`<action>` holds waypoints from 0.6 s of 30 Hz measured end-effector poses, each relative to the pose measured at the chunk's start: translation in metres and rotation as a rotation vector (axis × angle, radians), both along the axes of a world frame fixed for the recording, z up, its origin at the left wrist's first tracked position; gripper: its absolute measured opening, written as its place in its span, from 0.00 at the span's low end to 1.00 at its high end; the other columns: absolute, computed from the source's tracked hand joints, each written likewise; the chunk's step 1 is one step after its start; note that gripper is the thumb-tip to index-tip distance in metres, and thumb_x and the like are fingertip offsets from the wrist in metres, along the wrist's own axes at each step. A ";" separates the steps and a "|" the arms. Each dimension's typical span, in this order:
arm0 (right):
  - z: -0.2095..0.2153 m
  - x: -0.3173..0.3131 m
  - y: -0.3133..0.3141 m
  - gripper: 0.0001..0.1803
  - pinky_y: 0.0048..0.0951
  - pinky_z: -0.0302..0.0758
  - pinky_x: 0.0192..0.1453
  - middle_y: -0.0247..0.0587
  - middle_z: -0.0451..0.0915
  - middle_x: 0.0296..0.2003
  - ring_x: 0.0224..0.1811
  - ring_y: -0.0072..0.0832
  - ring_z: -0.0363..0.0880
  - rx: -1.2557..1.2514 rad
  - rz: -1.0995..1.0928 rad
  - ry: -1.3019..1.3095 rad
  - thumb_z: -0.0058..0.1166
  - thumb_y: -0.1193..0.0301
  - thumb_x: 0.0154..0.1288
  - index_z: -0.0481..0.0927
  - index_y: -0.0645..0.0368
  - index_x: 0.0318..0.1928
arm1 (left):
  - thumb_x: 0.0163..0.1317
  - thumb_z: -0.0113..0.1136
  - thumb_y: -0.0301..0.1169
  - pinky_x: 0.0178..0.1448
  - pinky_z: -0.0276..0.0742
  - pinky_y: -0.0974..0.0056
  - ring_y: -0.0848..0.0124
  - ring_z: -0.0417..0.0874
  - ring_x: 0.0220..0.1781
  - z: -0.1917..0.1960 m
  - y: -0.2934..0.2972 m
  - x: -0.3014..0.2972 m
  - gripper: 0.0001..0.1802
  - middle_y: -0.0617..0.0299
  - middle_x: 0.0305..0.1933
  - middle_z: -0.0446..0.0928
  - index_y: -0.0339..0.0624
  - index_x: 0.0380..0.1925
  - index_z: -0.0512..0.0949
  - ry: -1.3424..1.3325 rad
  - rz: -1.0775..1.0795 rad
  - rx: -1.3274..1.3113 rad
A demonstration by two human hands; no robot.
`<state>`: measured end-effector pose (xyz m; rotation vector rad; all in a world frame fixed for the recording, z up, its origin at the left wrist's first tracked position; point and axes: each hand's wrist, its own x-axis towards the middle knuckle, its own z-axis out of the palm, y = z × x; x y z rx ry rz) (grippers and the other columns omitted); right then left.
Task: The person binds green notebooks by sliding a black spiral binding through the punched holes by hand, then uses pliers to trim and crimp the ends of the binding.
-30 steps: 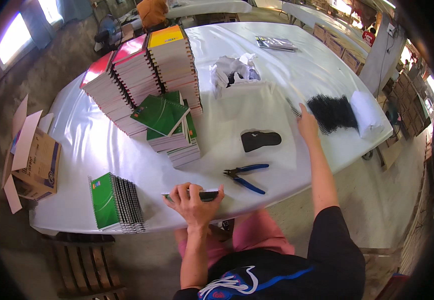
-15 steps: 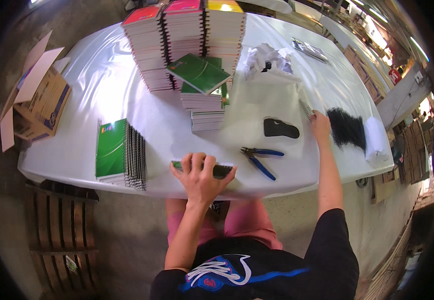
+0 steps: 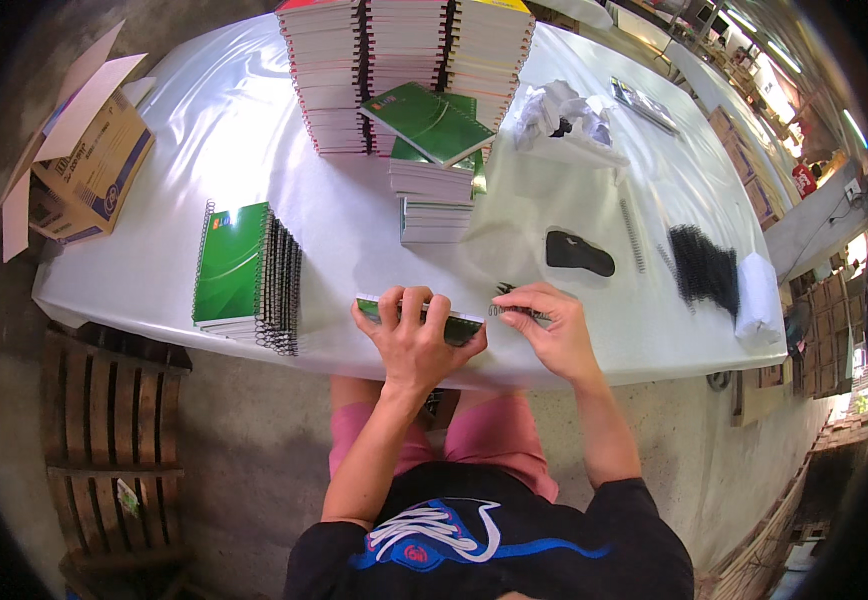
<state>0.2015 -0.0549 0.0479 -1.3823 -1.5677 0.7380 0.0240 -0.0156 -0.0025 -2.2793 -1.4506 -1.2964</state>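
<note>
My left hand (image 3: pixel 412 335) is closed over a green-covered notebook (image 3: pixel 465 329), holding it on edge near the table's front. Just right of the notebook's end, my right hand (image 3: pixel 557 332) pinches a thin dark spiral coil (image 3: pixel 496 311). The coil's tip is close to the notebook; whether it touches I cannot tell. Behind my right fingers the dark jaws of the cutting pliers (image 3: pixel 505 288) peek out, their handles hidden. Left of my hands stands a pile of coil-bound green notebooks (image 3: pixel 230 262). Farther right lie a loose coil (image 3: pixel 633 236) and a heap of black coils (image 3: pixel 706 265).
Tall stacks of spiral books (image 3: pixel 406 90) stand at the back, with loose green notebooks (image 3: pixel 429 120) before them. A black rounded pad (image 3: pixel 580 254), crumpled white wrapping (image 3: pixel 566 125) and a white roll (image 3: pixel 756 300) lie rightward. An open carton (image 3: pixel 94 180) is at the left.
My right hand has come left from the coils at the right, carrying a coil to the notebook's end, and now covers most of the pliers. My left hand keeps its grip on the notebook.
</note>
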 end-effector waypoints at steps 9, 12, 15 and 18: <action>-0.005 -0.008 0.008 0.15 0.27 0.74 0.44 0.38 0.81 0.37 0.40 0.29 0.78 0.135 0.042 -0.096 0.64 0.83 0.49 0.85 0.57 0.39 | 0.32 0.71 0.54 0.55 0.53 0.35 0.61 0.68 0.47 -0.001 0.000 -0.001 0.25 0.66 0.35 0.68 0.51 0.24 0.73 0.002 0.012 -0.032; -0.010 -0.006 0.008 0.16 0.26 0.74 0.42 0.38 0.80 0.36 0.38 0.27 0.77 0.059 0.075 0.034 0.63 0.83 0.50 0.85 0.56 0.41 | 0.32 0.72 0.54 0.54 0.55 0.35 0.61 0.69 0.47 0.006 0.001 0.000 0.27 0.65 0.34 0.68 0.49 0.24 0.74 0.005 0.001 -0.076; -0.013 0.001 0.009 0.18 0.24 0.74 0.41 0.38 0.80 0.35 0.36 0.25 0.77 0.100 0.152 0.005 0.63 0.83 0.51 0.84 0.55 0.44 | 0.31 0.73 0.56 0.53 0.57 0.35 0.62 0.69 0.46 0.010 0.002 -0.001 0.28 0.65 0.34 0.68 0.50 0.25 0.74 0.025 -0.003 -0.097; -0.004 0.007 0.011 0.20 0.23 0.74 0.40 0.37 0.79 0.35 0.34 0.23 0.75 -0.034 0.206 0.005 0.62 0.81 0.54 0.82 0.53 0.49 | 0.38 0.67 0.60 0.53 0.56 0.35 0.64 0.69 0.45 0.012 0.001 -0.005 0.28 0.67 0.36 0.69 0.50 0.29 0.75 0.062 -0.012 -0.129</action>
